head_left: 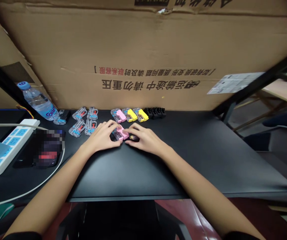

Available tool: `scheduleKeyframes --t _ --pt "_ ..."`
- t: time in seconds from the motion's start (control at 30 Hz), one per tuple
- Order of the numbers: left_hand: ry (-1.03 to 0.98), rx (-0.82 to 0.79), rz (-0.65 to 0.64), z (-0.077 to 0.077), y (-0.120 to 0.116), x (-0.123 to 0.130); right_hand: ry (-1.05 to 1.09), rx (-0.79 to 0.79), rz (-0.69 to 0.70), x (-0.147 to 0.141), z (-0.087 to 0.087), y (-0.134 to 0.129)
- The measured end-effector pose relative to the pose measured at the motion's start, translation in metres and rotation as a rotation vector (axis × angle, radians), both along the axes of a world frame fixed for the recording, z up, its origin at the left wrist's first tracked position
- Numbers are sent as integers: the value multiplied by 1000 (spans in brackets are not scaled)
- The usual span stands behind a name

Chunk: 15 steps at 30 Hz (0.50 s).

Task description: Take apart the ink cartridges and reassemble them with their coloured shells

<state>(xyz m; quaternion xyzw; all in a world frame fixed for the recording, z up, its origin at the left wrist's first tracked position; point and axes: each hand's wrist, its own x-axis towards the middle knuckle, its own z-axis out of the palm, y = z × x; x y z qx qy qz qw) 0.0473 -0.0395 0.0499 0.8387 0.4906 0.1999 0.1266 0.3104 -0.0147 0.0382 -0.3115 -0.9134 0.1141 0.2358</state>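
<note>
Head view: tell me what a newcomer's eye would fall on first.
Probably the pink piece near mid-picture, between the left grip and the right grip. Next, the two yellow pieces in the row behind it, in front of the large printed cardboard.

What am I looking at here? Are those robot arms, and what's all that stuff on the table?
No robot here! Those are a person's own bare arms. There is just one picture, from a camera worn on the person's head, looking forward and down.

The left hand seems to hold a small pink-and-clear plastic piece, with the right hand at its other side.

On the black table, behind the hands, sit another pink piece, two yellow pieces and some black pieces. Toward the left are four clear pieces, a bottle and a white power strip. Big cardboard stands behind.
</note>
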Motion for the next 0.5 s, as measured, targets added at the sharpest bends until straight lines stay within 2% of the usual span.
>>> scheduleKeyframes --t 0.13,0.27,0.37,0.43,0.5 --pt "-203 -105 -60 5 -2 4 -30 104 -22 -2 -7 0" --pt "-469 -256 -137 13 3 0 148 99 -57 2 -6 5" --pt "-647 -305 -81 13 9 -4 375 55 -100 0 -2 5" --pt "-771 -270 -11 10 12 -4 487 21 -143 -5 0 1" --pt "-865 -251 2 8 13 -4 569 -31 -184 -9 2 -3"
